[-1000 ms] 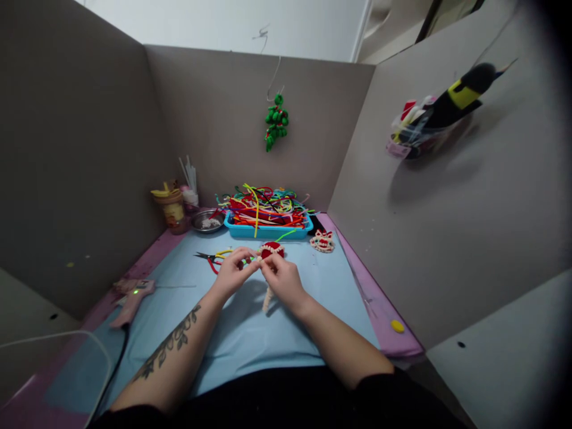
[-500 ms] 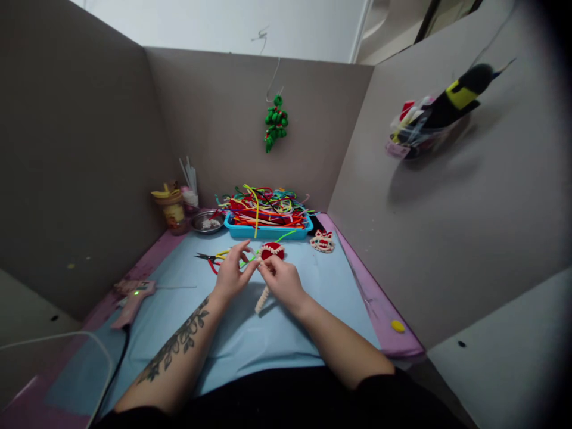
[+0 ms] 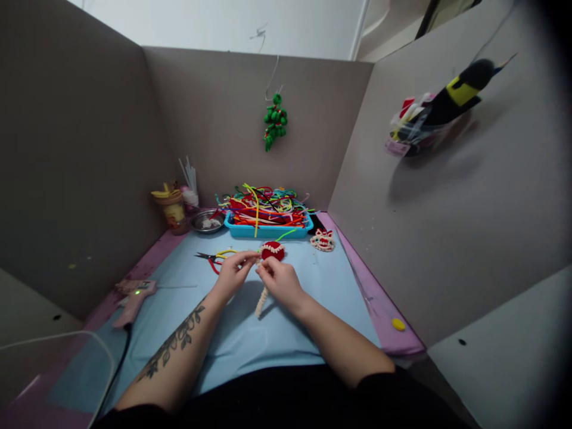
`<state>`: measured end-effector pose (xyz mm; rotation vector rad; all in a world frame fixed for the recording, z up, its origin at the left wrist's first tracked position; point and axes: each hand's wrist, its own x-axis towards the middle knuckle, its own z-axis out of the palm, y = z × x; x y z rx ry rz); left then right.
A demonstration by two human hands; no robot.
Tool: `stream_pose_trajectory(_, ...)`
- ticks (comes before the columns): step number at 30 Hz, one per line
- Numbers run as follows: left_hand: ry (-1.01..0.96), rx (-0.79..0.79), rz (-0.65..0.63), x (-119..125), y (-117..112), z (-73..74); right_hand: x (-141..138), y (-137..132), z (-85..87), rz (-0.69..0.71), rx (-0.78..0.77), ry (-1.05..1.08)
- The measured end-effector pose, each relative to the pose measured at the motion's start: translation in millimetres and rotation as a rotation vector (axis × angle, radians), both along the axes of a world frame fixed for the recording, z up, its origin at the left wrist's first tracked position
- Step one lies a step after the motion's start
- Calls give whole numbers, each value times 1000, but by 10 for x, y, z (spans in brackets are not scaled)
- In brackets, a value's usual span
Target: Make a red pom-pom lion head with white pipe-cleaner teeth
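Observation:
A small red craft piece [image 3: 272, 251] edged with cream pipe cleaner is held above the light blue mat [image 3: 241, 333]. My left hand [image 3: 233, 273] pinches the cream strand at the piece's left side. My right hand [image 3: 280, 281] is closed on the same cream pipe cleaner [image 3: 261, 301], whose loose twisted end hangs down toward the mat. Both hands meet just below the red piece.
A blue tray [image 3: 267, 229] heaped with coloured pipe cleaners stands at the back. Scissors [image 3: 210, 257] lie left of the hands, a finished red-and-cream piece [image 3: 322, 240] at the right. A pink glue gun [image 3: 133, 296], a metal dish [image 3: 207, 221] and a cup [image 3: 172, 208] sit left.
My left hand's fingers, spread half a second ago, have closed back into a pinch on the cream strand. The hanging end has swung slightly left.

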<state>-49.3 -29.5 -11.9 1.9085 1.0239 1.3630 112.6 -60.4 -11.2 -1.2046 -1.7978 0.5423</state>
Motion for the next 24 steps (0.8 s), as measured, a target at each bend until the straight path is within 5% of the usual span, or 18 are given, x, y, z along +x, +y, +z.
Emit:
stream_pose_trajectory(4, -251, -170, -81, 53, -27, 5, 3, 1, 4, 19, -16, 34)
stream_pose_trajectory(8, -452, -249, -129, 92, -57, 42, -8, 2, 52, 140, -188, 281)
stream_pose_trajectory(13, -537, -309, -183, 105, -64, 60, -2, 30, 94, 271, -465, 509)
stream_pose_trajectory(24, -643, -357, -218, 118, -47, 5, 27, 80, 87, 442, -666, 718)
